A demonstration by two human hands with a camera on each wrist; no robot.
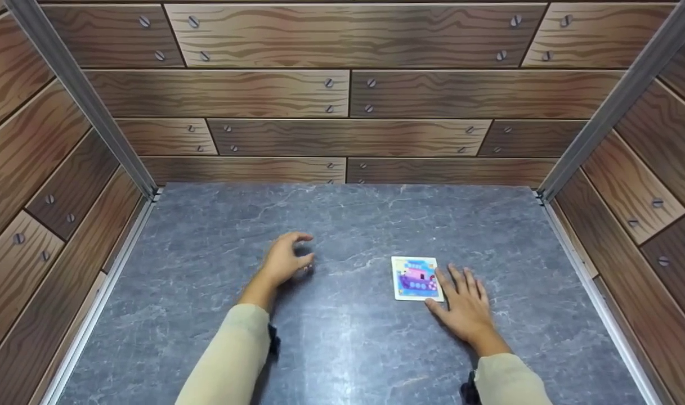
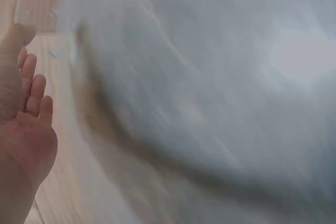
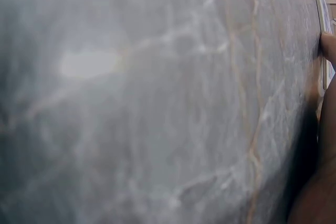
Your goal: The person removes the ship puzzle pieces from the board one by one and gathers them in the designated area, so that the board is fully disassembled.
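A square picture board (image 1: 416,279) with a pale border lies flat on the grey tabletop, showing a pink and purple boat on blue. Along its right edge lies my right hand (image 1: 465,306), fingers spread and straight, with the thumb and index finger at the border. In the right wrist view only part of the right hand (image 3: 326,145) shows at the edge, by a sliver of the board. Well to the left, my left hand (image 1: 286,260) holds nothing, its thumb and fingers apart and loosely bent. Its palm and fingers (image 2: 31,98) appear in the left wrist view.
The marbled grey table (image 1: 342,225) is bounded by wood-patterned walls (image 1: 342,93) at the back and both sides. Metal rails (image 1: 106,270) run along the left and right table edges. A bright light reflection lies on the near middle of the surface.
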